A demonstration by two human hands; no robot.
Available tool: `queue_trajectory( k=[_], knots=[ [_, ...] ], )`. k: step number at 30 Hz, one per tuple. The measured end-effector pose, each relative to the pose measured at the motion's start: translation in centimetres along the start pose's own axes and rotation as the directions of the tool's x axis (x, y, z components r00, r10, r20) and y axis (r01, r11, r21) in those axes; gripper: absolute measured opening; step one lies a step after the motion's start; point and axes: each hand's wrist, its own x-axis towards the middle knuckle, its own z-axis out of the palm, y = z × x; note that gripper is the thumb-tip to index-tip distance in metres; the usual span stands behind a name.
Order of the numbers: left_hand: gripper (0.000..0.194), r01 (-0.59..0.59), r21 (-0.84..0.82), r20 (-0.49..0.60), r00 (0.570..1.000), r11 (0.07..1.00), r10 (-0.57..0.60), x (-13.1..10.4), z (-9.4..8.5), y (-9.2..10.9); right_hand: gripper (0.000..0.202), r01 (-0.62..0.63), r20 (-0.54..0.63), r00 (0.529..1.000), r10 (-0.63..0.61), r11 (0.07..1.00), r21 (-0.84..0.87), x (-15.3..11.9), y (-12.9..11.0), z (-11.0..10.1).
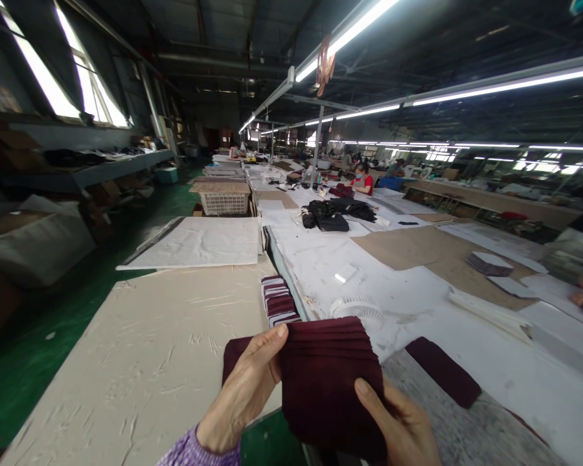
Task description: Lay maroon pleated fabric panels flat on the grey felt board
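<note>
Long factory tables (418,285), strip-lit, stretching far. Left hand (245,388) and right hand (401,424) both grasping maroon fabric (328,375), spread flat as if for checking. Near left, stacked pieces (278,299).

The cloth stack (328,375) I hold in my left hand (245,391) and right hand (401,424) looks like ribbed knit, matt dark maroon. The table cover (146,362) beside it looks like crinkled paper, dull beige. The white sheet (418,304) further on is smooth, matt. The crate (225,203) looks like plastic lattice.
</note>
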Motion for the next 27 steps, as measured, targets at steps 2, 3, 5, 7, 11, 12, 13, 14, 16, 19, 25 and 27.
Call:
queue_trajectory(
  k=[2,3,5,7,11,12,13,14,16,19,25,27],
  knots=[
    [0.031,0.005,-0.017,-0.005,1.000,1.000,-0.005,-0.1,0.1,-0.1,0.042,-0.004,0.003,1.000,0.004,1.000,-0.003,0.0,0.0,0.1],
    [0.031,0.009,-0.027,-0.009,1.000,1.000,-0.010,-0.1,0.1,-0.2,0.042,-0.007,0.011,1.000,0.007,1.000,-0.002,0.1,0.0,0.1],
    [0.032,0.014,-0.041,-0.022,1.000,0.999,-0.015,-0.1,0.2,-0.3,0.041,-0.008,0.025,1.000,0.008,1.000,-0.002,0.1,0.0,0.1],
    [0.033,0.017,-0.053,-0.038,0.999,0.998,-0.019,0.0,0.2,-0.5,0.041,-0.001,0.028,1.000,0.001,1.000,-0.011,0.1,0.1,0.1],
    [0.034,0.015,-0.094,-0.053,0.998,0.995,-0.020,0.2,0.3,-0.6,0.040,0.017,0.023,1.000,-0.016,0.999,-0.033,0.1,0.3,0.1],
    [0.035,0.017,-0.105,-0.059,0.998,0.994,-0.023,0.2,0.3,-0.6,0.040,0.018,0.023,1.000,-0.017,0.999,-0.034,0.1,0.3,0.1],
    [0.035,0.018,-0.112,-0.066,0.998,0.994,-0.025,0.2,0.3,-0.6,0.040,0.017,0.025,1.000,-0.016,0.999,-0.033,0.1,0.3,0.1],
    [0.036,0.020,-0.116,-0.076,0.997,0.993,-0.029,0.2,0.4,-0.7,0.040,0.012,0.026,1.000,-0.012,0.999,-0.031,0.1,0.2,0.1],
    [0.038,0.029,-0.119,-0.091,0.995,0.992,-0.040,0.2,0.4,-0.7,0.040,-0.001,0.028,1.000,0.002,1.000,-0.020,0.1,0.1,0.2],
    [0.041,0.067,-0.147,-0.074,0.994,0.987,-0.078,-0.1,0.3,-0.8,0.039,-0.019,0.027,0.999,0.019,1.000,0.022,0.0,-0.2,0.2],
    [0.040,-0.027,-0.109,0.059,0.998,0.994,0.033,-1.0,-1.0,-2.1,0.041,-0.014,0.009,1.000,0.014,0.999,0.048,0.0,-0.2,0.3],
    [0.047,-0.025,-0.075,0.083,0.996,0.997,0.031,-1.2,-1.3,-2.7,0.041,-0.015,0.016,1.000,0.014,1.000,0.017,0.0,-0.3,0.3]
  ],
)
